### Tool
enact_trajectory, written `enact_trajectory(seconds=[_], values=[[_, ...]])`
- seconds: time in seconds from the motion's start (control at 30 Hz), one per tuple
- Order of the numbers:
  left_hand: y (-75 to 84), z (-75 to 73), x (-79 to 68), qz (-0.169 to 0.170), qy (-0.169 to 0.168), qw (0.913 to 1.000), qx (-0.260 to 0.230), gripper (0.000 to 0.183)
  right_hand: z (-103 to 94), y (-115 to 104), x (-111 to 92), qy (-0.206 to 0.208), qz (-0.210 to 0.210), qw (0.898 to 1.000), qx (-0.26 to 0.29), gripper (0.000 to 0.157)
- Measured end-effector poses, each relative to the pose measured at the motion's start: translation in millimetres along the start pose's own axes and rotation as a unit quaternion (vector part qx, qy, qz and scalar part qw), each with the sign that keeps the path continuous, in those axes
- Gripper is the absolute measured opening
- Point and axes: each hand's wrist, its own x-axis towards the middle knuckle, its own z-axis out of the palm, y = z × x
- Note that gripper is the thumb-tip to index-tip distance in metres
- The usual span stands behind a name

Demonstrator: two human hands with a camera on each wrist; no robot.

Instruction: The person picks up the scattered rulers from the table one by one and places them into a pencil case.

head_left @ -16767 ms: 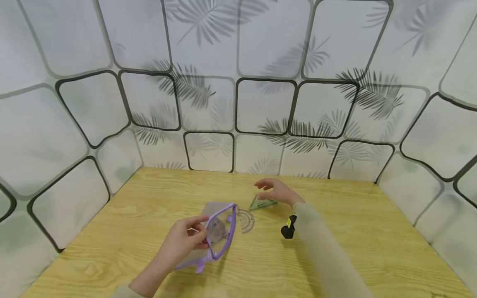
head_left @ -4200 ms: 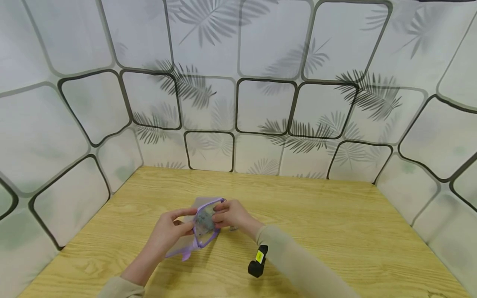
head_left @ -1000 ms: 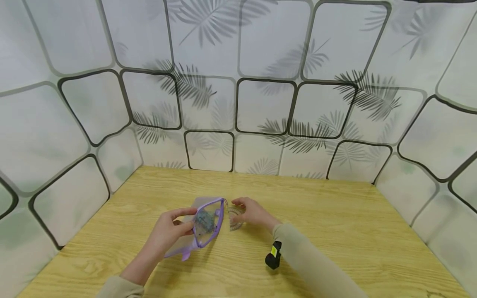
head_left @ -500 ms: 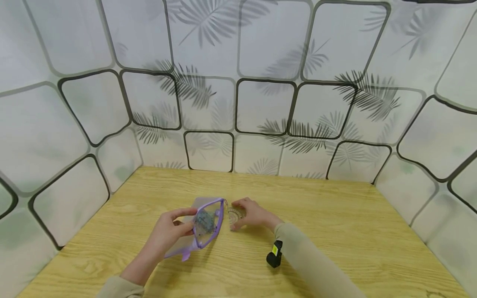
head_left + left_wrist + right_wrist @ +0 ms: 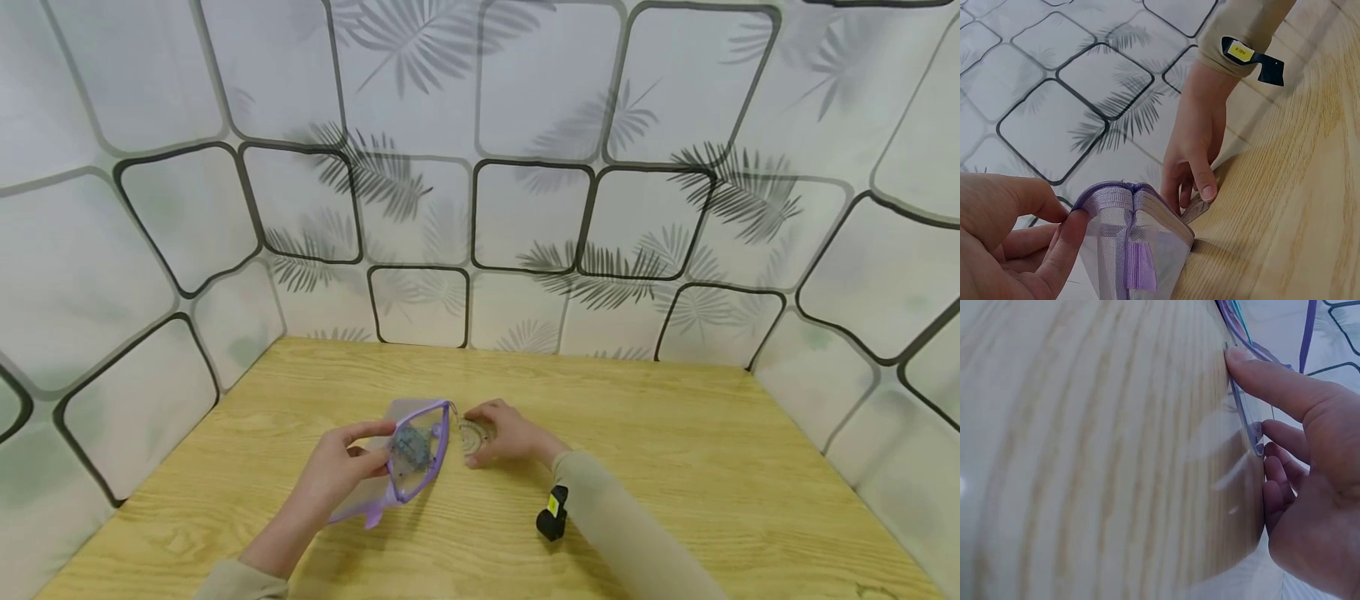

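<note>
My left hand [image 5: 337,462] pinches the rim of a translucent mesh zip pouch [image 5: 443,450] with purple edging, its mouth spread towards the right. Through the opening, clear and blue-green plastic pieces [image 5: 412,448] show inside, their outlines blurred. Just right of the mouth, a clear protractor [image 5: 471,437] is at the tabletop. My right hand [image 5: 513,435] grips it by the edge, thumb at the near end and fingers at the far end. In the right wrist view the protractor [image 5: 1244,415] looks slightly tilted up from the wood. The left wrist view shows it partly hidden by the pouch.
The wooden table [image 5: 637,417] meets patterned curtain-like walls [image 5: 420,300] at the back and sides. A black device with a yellow label [image 5: 553,512] is strapped to my right wrist. A small zip pull [image 5: 453,408] hangs at the pouch's far corner.
The green set square that lay behind the protractor has left the table; my right hand was at the pouch's mouth earlier. It has since moved right and taken hold of the protractor.
</note>
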Motion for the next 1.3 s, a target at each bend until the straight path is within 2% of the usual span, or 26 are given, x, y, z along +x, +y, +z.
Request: enact_trajectory(seconds=[0.3,0.7,1.3], values=[[-0.6,-0.2,1.2,-0.003,-0.002,1.0000,0.000,0.041,-3.2,4,2,-0.018,0.005,1.000,0.010,0.075],[0.5,-0.3,-1.0,-0.003,-0.002,1.0000,-0.001,0.040,-5.2,1,-2,-0.016,0.023,0.996,0.082,0.078],[0.7,0.2,-0.7,-0.007,0.000,1.0000,0.003,0.041,-7.5,14,-2,-0.005,0.020,0.995,0.096,0.081]])
